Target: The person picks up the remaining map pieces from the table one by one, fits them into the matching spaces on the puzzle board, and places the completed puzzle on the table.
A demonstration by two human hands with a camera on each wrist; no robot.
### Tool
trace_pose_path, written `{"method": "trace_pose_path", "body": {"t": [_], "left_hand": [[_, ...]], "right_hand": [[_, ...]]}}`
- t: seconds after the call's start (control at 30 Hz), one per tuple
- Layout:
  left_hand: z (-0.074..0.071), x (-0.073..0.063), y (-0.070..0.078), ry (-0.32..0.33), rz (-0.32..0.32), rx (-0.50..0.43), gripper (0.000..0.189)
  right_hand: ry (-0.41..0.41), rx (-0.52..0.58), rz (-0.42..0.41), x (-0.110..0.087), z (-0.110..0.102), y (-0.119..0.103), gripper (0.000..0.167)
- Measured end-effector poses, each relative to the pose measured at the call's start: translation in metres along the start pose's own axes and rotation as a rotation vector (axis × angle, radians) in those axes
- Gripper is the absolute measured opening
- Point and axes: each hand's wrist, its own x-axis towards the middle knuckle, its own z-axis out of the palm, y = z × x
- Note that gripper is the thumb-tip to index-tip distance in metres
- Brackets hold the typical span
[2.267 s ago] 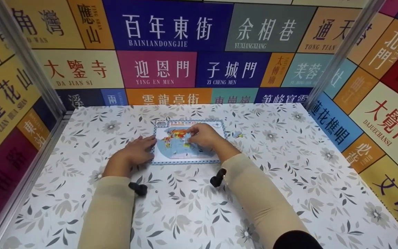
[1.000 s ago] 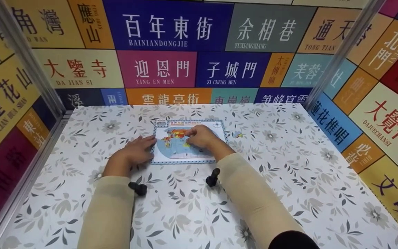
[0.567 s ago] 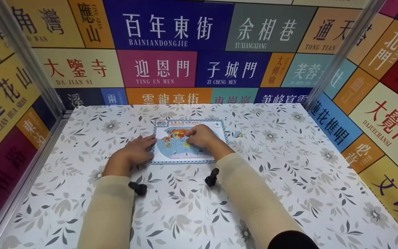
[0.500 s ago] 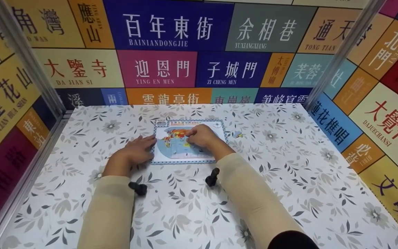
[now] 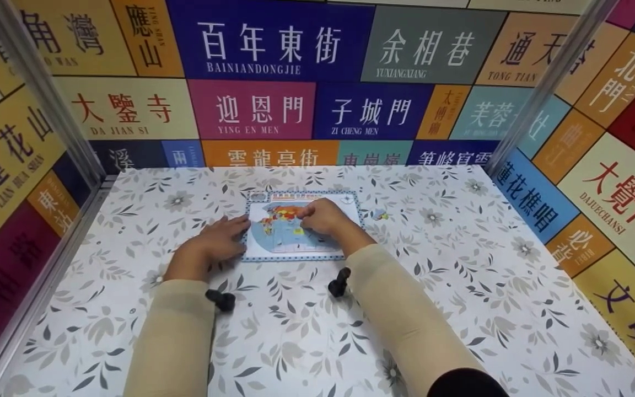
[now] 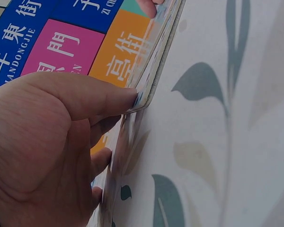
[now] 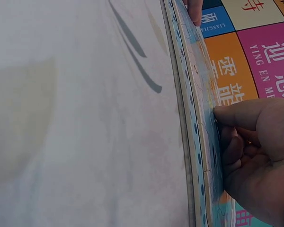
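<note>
A world map jigsaw puzzle [image 5: 273, 256] with a blue dotted border lies flat on the table in the head view. My left hand [image 5: 219, 240] rests along its left edge with the fingers extended. In the left wrist view the thumb [image 6: 116, 100] touches a corner of the board. My right hand [image 5: 326, 218] is over the map's right half with its fingers curled. The right wrist view shows the thumb tip [image 7: 218, 109] at the puzzle's surface. I cannot tell whether a piece is between the right fingertips, as the hand hides that spot.
A small blue and yellow puzzle piece [image 5: 380, 214] lies just right of the board. White cloth with a grey leaf print covers the table [image 5: 290, 325]. Panels with large Chinese characters [image 5: 273, 44] wall in the back and both sides. Black wrist cameras [image 5: 221, 300] sit on both sleeves.
Since the first frame my right hand and forearm have shifted slightly left and toward me. In the last second the right hand has barely moved. My left hand keeps its place at the edge.
</note>
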Motion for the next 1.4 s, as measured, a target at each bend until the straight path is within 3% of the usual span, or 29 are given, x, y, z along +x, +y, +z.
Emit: {"method": "trace_pose_path", "body": {"t": [0.27, 0.7, 0.9, 1.07, 1.27, 1.4], "left_hand": [[0.002, 0.003, -0.003, 0.034, 0.050, 0.073, 0.073], [0.002, 0.001, -0.002, 0.019, 0.020, 0.025, 0.072], [0.002, 0.002, -0.002, 0.017, 0.008, 0.010, 0.071], [0.001, 0.002, -0.003, 0.023, 0.016, 0.020, 0.071], [0.001, 0.001, -0.003, 0.015, 0.055, 0.052, 0.072], [0.001, 0.000, -0.002, 0.010, 0.039, 0.019, 0.072]], "right_hand": [[0.014, -0.027, -0.116, 0.002, 0.001, 0.005, 0.019], [0.062, 0.026, -0.125, 0.003, 0.001, 0.011, 0.025], [0.033, 0.147, -0.162, -0.002, -0.007, 0.016, 0.029], [0.032, 0.213, -0.147, -0.008, -0.017, 0.022, 0.027], [0.059, 0.182, -0.121, -0.015, -0.035, 0.036, 0.029], [0.085, 0.175, -0.086, -0.021, -0.050, 0.047, 0.031]]}}
